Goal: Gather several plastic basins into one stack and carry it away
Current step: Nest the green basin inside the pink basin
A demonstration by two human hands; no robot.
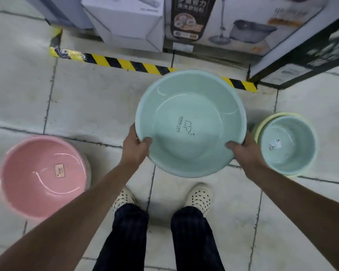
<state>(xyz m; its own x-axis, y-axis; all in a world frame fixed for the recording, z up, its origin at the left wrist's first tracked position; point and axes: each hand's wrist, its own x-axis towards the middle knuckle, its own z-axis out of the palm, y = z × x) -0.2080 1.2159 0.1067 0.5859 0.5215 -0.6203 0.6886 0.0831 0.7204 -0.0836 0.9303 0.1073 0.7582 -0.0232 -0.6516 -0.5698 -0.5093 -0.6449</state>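
A large mint-green basin (190, 106) with "HOME LIFE" printed inside is held up in front of me, above the floor. My left hand (135, 147) grips its near-left rim, thumb inside. My right hand (243, 151) grips the near-right rim the same way. A pink basin (41, 177) stands on the floor at the left, a label stuck inside it. At the right, a smaller mint-green basin (288, 145) sits nested inside a pale yellow basin (262, 124) on the floor.
Tiled floor (86, 106) all around. Yellow-black hazard tape (137, 66) runs across ahead of the basins. Boxed goods (129, 20) and a mop-bucket carton (252, 26) stand behind it. A dark display box (309, 55) juts in at the upper right. My feet in white clogs (199, 198) are below.
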